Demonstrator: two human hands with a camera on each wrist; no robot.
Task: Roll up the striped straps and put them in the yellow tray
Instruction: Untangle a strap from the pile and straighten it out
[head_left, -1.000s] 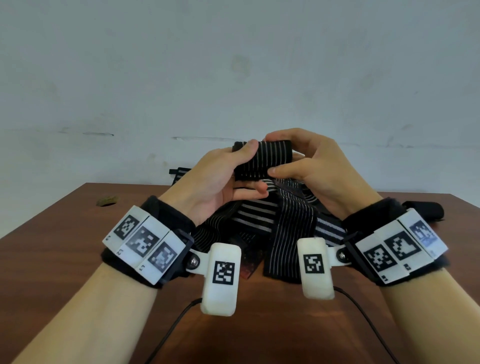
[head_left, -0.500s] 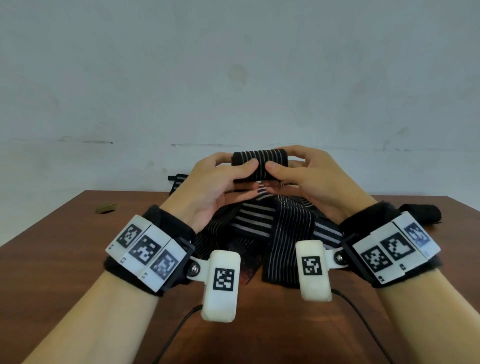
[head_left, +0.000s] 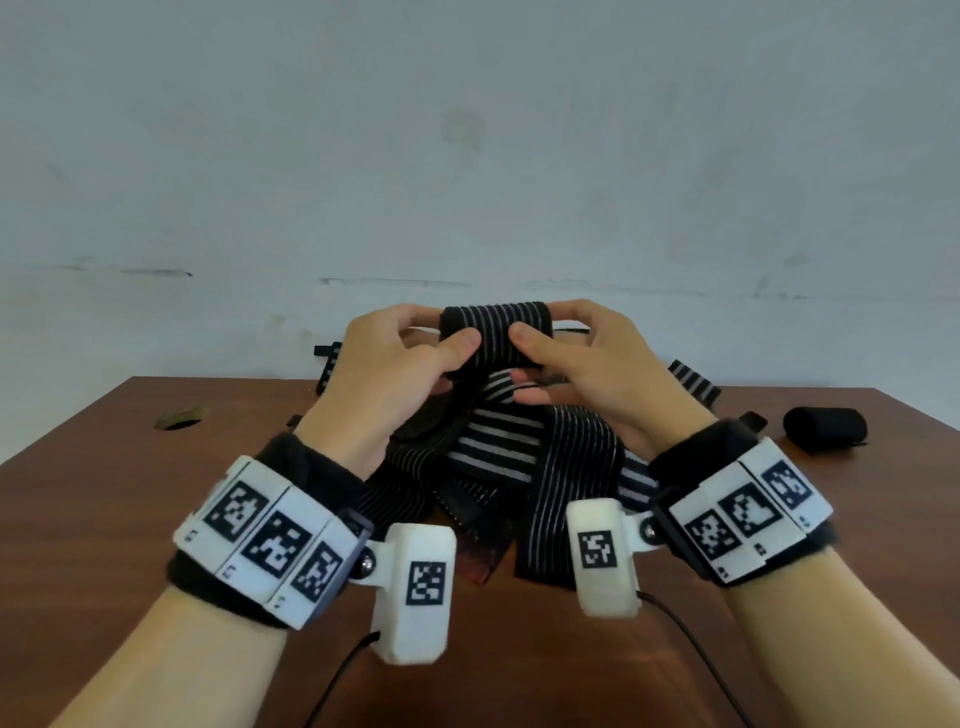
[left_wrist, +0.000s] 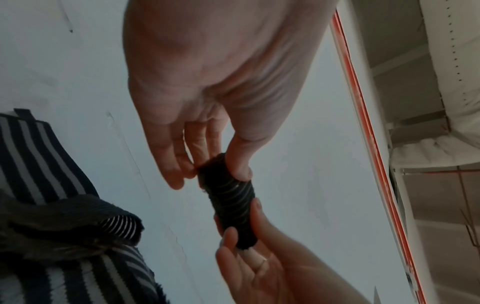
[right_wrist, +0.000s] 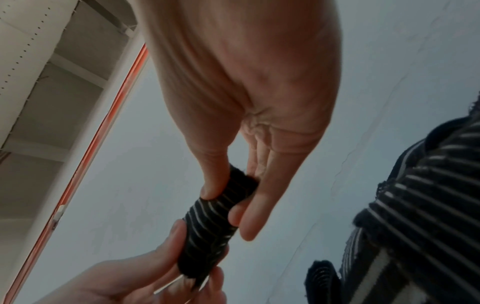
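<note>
A black strap with thin white stripes is wound into a tight roll (head_left: 493, 332) and held level above the table. My left hand (head_left: 415, 343) pinches its left end between thumb and fingers. My right hand (head_left: 566, 338) pinches the right end the same way. The strap's loose tail (head_left: 493, 447) drops from the roll onto a heap of striped straps (head_left: 566, 467) on the table. The wrist views show the roll (left_wrist: 231, 205) (right_wrist: 210, 226) gripped at both ends. No yellow tray is in view.
The brown wooden table (head_left: 130, 467) runs to a pale wall. A dark rolled strap (head_left: 826, 428) lies at the right. A small hole (head_left: 179, 415) marks the table's far left. More strap ends (head_left: 693, 382) stick out behind my right hand.
The roll has sunk a little and turned between my fingers. Both thumbs have shifted onto its near face, and my hands have come closer together.
</note>
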